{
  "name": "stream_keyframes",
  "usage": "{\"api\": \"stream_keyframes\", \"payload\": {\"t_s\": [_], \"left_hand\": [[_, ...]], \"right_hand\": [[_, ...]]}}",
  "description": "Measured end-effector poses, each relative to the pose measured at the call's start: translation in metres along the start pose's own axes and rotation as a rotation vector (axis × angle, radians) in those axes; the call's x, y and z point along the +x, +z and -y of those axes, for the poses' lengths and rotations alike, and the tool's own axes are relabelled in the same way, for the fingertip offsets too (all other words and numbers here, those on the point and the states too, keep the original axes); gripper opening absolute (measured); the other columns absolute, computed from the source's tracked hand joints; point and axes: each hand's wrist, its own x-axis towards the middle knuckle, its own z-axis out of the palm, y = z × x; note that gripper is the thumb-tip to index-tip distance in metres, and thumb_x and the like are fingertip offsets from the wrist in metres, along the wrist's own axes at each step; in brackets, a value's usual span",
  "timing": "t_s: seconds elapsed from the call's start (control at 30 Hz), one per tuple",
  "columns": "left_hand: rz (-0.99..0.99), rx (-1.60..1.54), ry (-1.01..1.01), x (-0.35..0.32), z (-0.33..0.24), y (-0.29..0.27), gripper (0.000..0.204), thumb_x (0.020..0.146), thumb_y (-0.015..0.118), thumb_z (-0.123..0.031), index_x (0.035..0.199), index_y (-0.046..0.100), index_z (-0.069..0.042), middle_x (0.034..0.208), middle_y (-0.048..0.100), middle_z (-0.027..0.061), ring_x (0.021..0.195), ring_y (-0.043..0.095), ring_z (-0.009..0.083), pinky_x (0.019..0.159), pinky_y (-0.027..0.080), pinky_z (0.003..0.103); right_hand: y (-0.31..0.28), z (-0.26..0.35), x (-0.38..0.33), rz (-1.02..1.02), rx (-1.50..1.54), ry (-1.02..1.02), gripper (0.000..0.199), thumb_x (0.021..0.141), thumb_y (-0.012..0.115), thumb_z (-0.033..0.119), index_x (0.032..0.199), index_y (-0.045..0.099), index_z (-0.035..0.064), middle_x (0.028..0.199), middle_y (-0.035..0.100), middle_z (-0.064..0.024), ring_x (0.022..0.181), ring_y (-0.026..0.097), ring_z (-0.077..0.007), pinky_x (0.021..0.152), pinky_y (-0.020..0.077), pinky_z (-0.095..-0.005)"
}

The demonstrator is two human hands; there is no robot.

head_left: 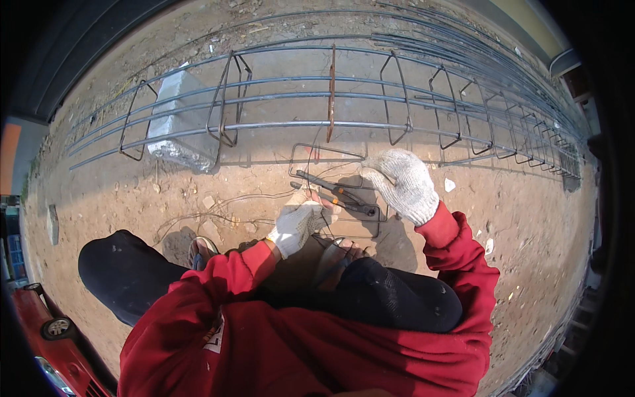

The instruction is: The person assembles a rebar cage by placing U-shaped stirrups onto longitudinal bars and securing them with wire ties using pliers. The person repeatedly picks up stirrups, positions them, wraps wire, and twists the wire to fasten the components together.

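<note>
My left hand (297,223), in a white knit glove with bare fingertips showing, is closed around thin dark tie wire (324,213) in front of my feet. My right hand (402,185), also gloved, is raised to the right of it. Its fingers are pressed together beside the corner of a bent steel stirrup (321,146); what they hold, if anything, is hidden. Between the hands lies a pair of pincers (360,207) with black and orange handles, partly covered by my left fingers. More bent rod shows beneath and beside the pincers.
A long rebar cage (278,127) with several stirrups crosses ahead, its left end over a concrete block (178,126). Loose bars (456,33) lie beyond it. Loose wire (215,213) trails on the dirt near my left foot. A red car (56,337) stands at the lower left.
</note>
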Motion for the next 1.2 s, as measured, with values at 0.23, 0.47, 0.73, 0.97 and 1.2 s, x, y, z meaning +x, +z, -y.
{"api": "stream_keyframes", "payload": {"t_s": [0.23, 0.47, 0.73, 0.97, 1.2], "left_hand": [[0.195, -0.117, 0.003, 0.028, 0.013, -0.020, 0.010, 0.101, 0.052, -0.017, 0.101, 0.049, -0.008, 0.101, 0.060, 0.0112, 0.095, 0.064, 0.0240, 0.080, 0.055, 0.037], [0.378, -0.188, 0.022, 0.057, 0.008, -0.019, 0.008, 0.098, 0.054, -0.011, 0.103, 0.048, -0.009, 0.102, 0.056, 0.0105, 0.103, 0.061, 0.0298, 0.093, 0.055, 0.045], [0.285, -0.198, -0.131, 0.049, 0.033, -0.043, 0.011, 0.098, 0.057, -0.013, 0.104, 0.049, -0.011, 0.101, 0.056, 0.0095, 0.103, 0.061, 0.0300, 0.096, 0.053, 0.051], [0.384, -0.079, 0.075, 0.062, 0.008, -0.024, 0.018, 0.096, 0.060, -0.018, 0.105, 0.048, -0.008, 0.096, 0.057, 0.0090, 0.091, 0.062, 0.0276, 0.086, 0.055, 0.046], [0.477, -0.147, 0.011, 0.066, -0.035, 0.001, 0.012, 0.094, 0.056, -0.009, 0.103, 0.049, -0.010, 0.087, 0.054, 0.0074, 0.079, 0.062, 0.0243, 0.073, 0.059, 0.043]], "right_hand": [[-0.042, 0.002, 0.090, 0.029, -0.320, -0.244, 0.019, 0.083, 0.070, 0.022, 0.094, 0.072, 0.0073, 0.088, 0.069, -0.0121, 0.084, 0.065, -0.0325, 0.079, 0.0500, -0.0448], [-0.021, -0.002, 0.138, 0.345, -0.133, -0.140, 0.020, 0.081, 0.066, 0.015, 0.097, 0.071, 0.0047, 0.089, 0.068, -0.0181, 0.089, 0.064, -0.0383, 0.081, 0.0508, -0.0471], [-0.003, -0.018, 0.117, 0.193, 0.012, -0.073, 0.022, 0.083, 0.065, 0.011, 0.103, 0.072, 0.0081, 0.095, 0.071, -0.0152, 0.092, 0.065, -0.0358, 0.083, 0.0521, -0.0439], [-0.007, -0.017, 0.120, 0.145, 0.048, -0.036, 0.026, 0.083, 0.067, 0.014, 0.108, 0.072, 0.0083, 0.099, 0.071, -0.0138, 0.091, 0.066, -0.0326, 0.086, 0.0524, -0.0413], [-0.004, -0.007, 0.124, 0.206, 0.200, 0.232, 0.032, 0.080, 0.074, 0.029, 0.100, 0.073, 0.0034, 0.091, 0.072, -0.0132, 0.082, 0.068, -0.0267, 0.077, 0.0537, -0.0367]]}}
